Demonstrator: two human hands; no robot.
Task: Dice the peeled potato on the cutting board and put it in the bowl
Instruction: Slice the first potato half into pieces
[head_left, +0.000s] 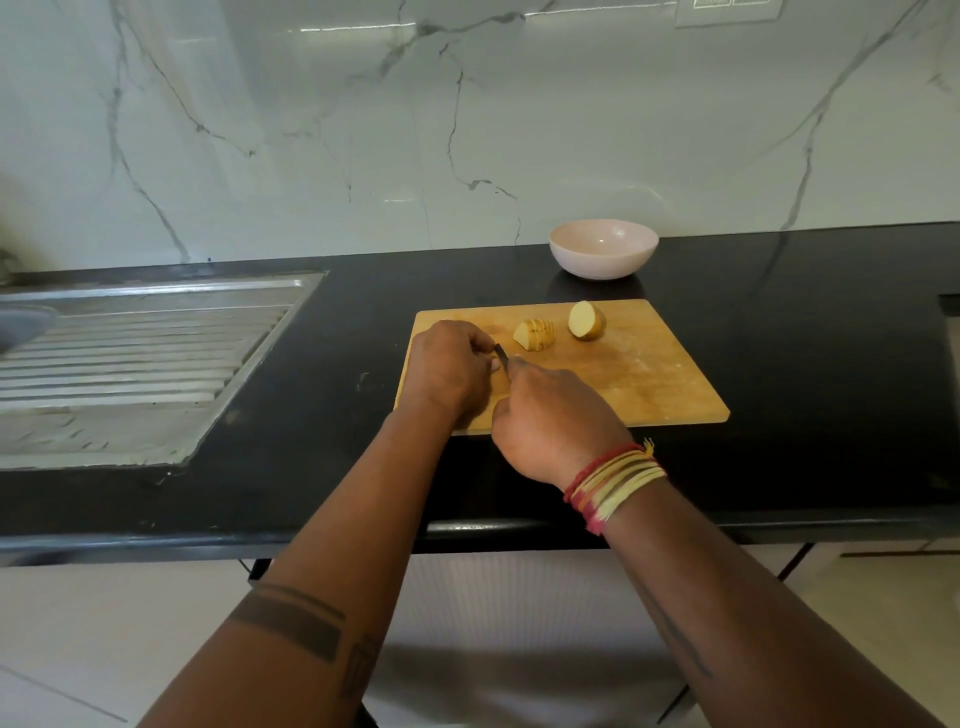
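Observation:
A wooden cutting board (639, 374) lies on the black counter. On it sit a sliced potato piece (535, 333) and, to its right, an uncut potato half (587, 320) with its cut face toward me. My left hand (449, 371) is curled down on the board's left part, over a pale potato piece (495, 367) that is mostly hidden. My right hand (550, 421) grips a knife (502, 356). Only a short dark stretch of blade shows between the two hands. A pale pink bowl (604, 249) stands empty behind the board.
A steel sink drainboard (135, 358) fills the counter's left side. A marble wall rises behind the counter. The black counter's front edge (311, 535) runs just below my forearms. Thread bands circle my right wrist.

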